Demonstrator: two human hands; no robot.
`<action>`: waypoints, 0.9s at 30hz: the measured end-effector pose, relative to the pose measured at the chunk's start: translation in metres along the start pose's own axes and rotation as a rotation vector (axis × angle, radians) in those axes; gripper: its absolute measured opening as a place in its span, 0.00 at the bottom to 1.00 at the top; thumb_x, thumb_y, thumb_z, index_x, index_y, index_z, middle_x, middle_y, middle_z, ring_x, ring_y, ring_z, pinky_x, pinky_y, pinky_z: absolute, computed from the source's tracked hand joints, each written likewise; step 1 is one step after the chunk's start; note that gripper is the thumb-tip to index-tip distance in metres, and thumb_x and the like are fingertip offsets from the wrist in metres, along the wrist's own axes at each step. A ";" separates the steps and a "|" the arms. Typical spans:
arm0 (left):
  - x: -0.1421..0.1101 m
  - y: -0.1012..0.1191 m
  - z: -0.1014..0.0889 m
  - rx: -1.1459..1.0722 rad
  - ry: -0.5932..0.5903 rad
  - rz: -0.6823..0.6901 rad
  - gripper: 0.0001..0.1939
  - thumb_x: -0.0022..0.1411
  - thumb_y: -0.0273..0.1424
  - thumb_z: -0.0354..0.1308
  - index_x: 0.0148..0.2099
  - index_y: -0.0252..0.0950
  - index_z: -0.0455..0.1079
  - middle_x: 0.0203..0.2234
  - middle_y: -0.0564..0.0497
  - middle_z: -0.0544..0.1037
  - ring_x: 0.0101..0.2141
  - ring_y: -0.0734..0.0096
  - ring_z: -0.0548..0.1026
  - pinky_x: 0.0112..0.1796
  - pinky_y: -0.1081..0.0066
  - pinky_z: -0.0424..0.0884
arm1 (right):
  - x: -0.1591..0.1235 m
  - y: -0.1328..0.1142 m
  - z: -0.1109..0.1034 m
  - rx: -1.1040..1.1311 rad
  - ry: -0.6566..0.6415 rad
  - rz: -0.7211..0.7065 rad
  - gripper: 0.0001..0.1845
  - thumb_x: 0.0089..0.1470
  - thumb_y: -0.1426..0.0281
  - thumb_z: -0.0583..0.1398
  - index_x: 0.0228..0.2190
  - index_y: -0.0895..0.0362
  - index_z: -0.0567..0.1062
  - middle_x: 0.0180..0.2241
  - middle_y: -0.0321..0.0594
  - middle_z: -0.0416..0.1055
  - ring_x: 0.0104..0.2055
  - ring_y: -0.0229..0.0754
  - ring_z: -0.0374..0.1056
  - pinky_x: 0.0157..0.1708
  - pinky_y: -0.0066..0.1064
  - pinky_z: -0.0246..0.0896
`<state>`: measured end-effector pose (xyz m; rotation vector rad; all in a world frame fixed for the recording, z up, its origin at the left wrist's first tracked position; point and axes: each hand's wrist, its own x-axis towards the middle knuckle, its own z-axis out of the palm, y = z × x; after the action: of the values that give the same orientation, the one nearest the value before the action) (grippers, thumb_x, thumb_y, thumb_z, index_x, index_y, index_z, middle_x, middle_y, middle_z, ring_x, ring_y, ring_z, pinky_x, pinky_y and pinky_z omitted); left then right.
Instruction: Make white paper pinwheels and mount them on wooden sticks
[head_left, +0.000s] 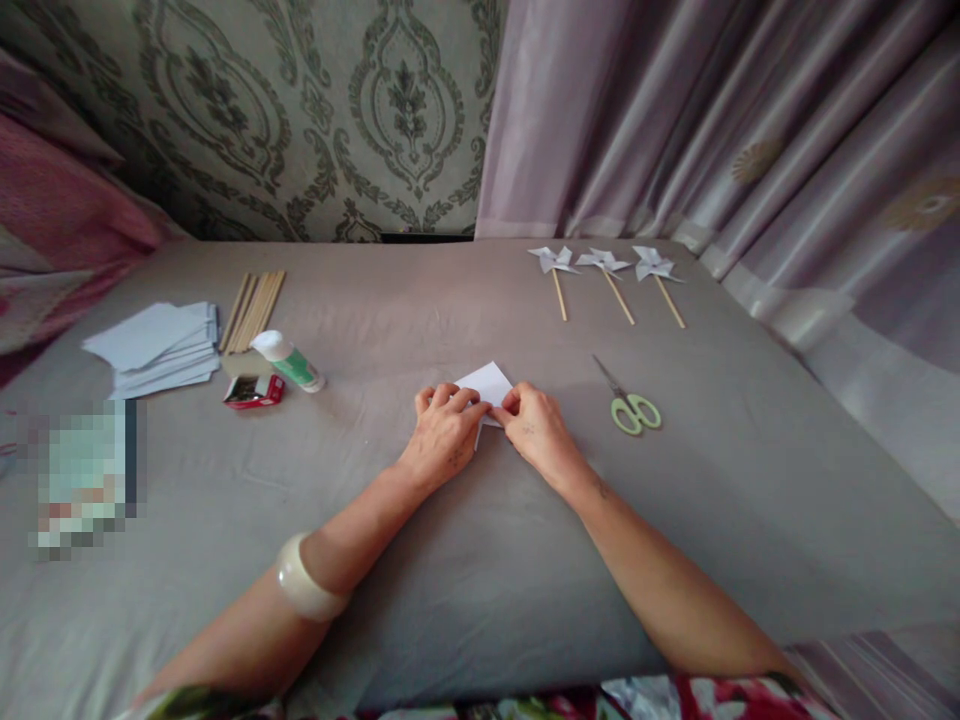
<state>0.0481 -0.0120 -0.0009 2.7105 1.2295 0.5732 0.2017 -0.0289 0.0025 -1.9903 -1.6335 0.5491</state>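
A small sheet of white paper (489, 383) lies at the middle of the grey cloth surface, one corner pointing away from me. My left hand (448, 428) rests on its left side, fingers bent over the paper and thumb side toward the centre. From the right, my right hand (534, 425) pinches the paper's near edge, thumb and forefinger close to the left fingertips. Both hands partly cover the sheet. A pair of scissors (628, 402) with light green handles lies to the right of my right hand, blades pointing away.
Three white paper pinwheels (600, 262) on sticks lie at the back right. At the left are a glue stick (289, 361), a small red box (253, 390) of metal bits, several wooden sticks (253, 312) and a stack of paper (161, 345). A blurred rectangular object (86, 475) lies nearer.
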 end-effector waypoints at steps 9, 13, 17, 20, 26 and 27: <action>0.001 0.002 -0.003 0.043 -0.041 0.013 0.14 0.64 0.27 0.48 0.47 0.40 0.73 0.43 0.47 0.76 0.45 0.57 0.66 0.47 0.53 0.55 | -0.002 0.000 -0.002 -0.005 -0.003 -0.011 0.06 0.51 0.68 0.62 0.27 0.57 0.71 0.26 0.39 0.75 0.29 0.40 0.70 0.31 0.28 0.57; 0.001 0.002 -0.005 0.053 -0.047 0.014 0.15 0.64 0.27 0.49 0.47 0.40 0.74 0.44 0.45 0.75 0.46 0.55 0.65 0.47 0.52 0.56 | -0.008 0.000 -0.010 -0.052 0.005 -0.082 0.06 0.55 0.69 0.58 0.31 0.57 0.74 0.30 0.41 0.75 0.31 0.40 0.70 0.33 0.29 0.57; 0.002 0.002 -0.006 0.051 -0.037 0.006 0.16 0.63 0.27 0.49 0.48 0.41 0.74 0.46 0.44 0.73 0.47 0.54 0.63 0.47 0.51 0.57 | -0.015 -0.006 -0.017 -0.164 -0.021 -0.216 0.11 0.57 0.71 0.54 0.33 0.56 0.77 0.34 0.42 0.74 0.35 0.40 0.70 0.35 0.28 0.57; 0.001 0.002 -0.006 0.050 -0.038 0.001 0.16 0.62 0.27 0.49 0.48 0.42 0.74 0.47 0.44 0.72 0.47 0.53 0.63 0.47 0.52 0.57 | -0.018 -0.010 -0.017 -0.242 -0.054 -0.246 0.13 0.59 0.70 0.52 0.33 0.56 0.77 0.35 0.42 0.74 0.35 0.40 0.69 0.35 0.29 0.57; 0.000 0.002 -0.004 0.020 -0.014 -0.004 0.16 0.63 0.27 0.49 0.48 0.43 0.74 0.48 0.44 0.71 0.48 0.53 0.62 0.47 0.52 0.57 | -0.021 -0.014 -0.016 -0.338 -0.102 -0.253 0.15 0.60 0.70 0.50 0.33 0.56 0.77 0.37 0.44 0.73 0.36 0.41 0.70 0.35 0.29 0.58; 0.000 0.002 -0.004 0.012 -0.015 -0.009 0.16 0.63 0.28 0.49 0.48 0.43 0.74 0.48 0.44 0.71 0.48 0.53 0.62 0.47 0.52 0.57 | -0.022 -0.014 -0.016 -0.355 -0.106 -0.254 0.16 0.60 0.70 0.50 0.33 0.56 0.77 0.37 0.44 0.73 0.36 0.42 0.70 0.35 0.30 0.58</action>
<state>0.0476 -0.0134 0.0032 2.7127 1.2449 0.5459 0.1960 -0.0499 0.0238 -1.9728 -2.1334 0.2872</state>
